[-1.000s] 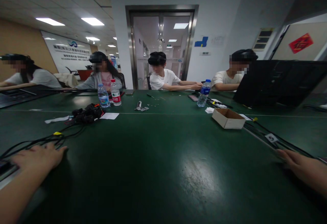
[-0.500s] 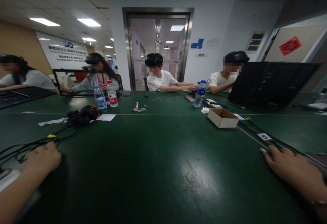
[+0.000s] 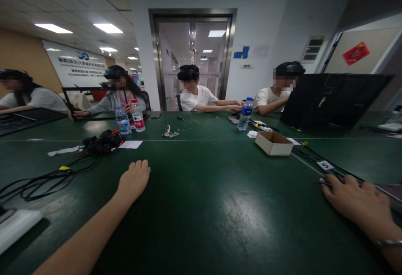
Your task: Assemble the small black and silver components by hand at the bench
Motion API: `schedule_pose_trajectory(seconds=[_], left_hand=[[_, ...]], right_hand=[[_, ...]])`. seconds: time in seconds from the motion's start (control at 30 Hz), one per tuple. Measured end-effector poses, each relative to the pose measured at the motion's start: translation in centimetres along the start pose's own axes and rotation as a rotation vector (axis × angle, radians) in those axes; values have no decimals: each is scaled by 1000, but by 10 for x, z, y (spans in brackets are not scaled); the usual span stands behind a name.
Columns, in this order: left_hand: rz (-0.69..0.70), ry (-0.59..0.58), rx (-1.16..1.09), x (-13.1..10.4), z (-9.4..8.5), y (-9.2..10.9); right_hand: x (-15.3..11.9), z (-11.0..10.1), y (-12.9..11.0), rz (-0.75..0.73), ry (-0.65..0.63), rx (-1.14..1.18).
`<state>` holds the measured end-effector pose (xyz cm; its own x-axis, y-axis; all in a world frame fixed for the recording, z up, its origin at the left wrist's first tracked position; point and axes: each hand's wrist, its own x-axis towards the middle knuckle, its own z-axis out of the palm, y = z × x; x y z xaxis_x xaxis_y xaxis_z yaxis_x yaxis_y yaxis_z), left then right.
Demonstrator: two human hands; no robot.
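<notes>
My left hand (image 3: 134, 179) is over the green table (image 3: 188, 191), left of the middle, with its fingers curled in. A tiny pale spot shows at its fingertips; I cannot make out what it is. Far to the right, my right hand (image 3: 358, 197) rests low by the black cables (image 3: 314, 158), its fingers bent. At its thumb tip is a small shiny metal piece (image 3: 322, 181), mostly hidden by the hand. A number 5 label (image 3: 324, 165) lies on the cables just beyond that hand.
An open cardboard box (image 3: 274, 143) stands at right, near a water bottle (image 3: 245, 115). Two more bottles (image 3: 123, 120) stand behind a black strap bundle (image 3: 102, 142). Looped cables (image 3: 47, 181) and a white object (image 3: 19, 227) lie at left. Several people sit opposite; a large black panel (image 3: 333, 101) stands right.
My left hand has moved right and slightly forward, away from the looped cables at left, uncovering them and the white object. My right hand has stayed nearly still.
</notes>
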<state>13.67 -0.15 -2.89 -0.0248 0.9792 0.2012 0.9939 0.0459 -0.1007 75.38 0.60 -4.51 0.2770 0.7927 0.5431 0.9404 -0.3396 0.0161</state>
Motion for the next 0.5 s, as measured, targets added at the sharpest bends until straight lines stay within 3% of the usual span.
schedule_pose_trajectory(seconds=[0.1,0.2,0.3,0.4,0.5], left_hand=[[98,30,-118,8,1,27],[179,29,-258,15,0,51],[268,-5,-479,19,-2,75],[241,-14,-720,25,3,100],[117,57,-1038,39,13,123]], right_hand=[[-2,-20,-19,36,-118,-102],[-8,-46,-57,-21,82,-112],[-20,-58,-112,-285,175,-32],[-40,-59,-181,-497,41,243],[-59,-57,-255,-519,-195,608]])
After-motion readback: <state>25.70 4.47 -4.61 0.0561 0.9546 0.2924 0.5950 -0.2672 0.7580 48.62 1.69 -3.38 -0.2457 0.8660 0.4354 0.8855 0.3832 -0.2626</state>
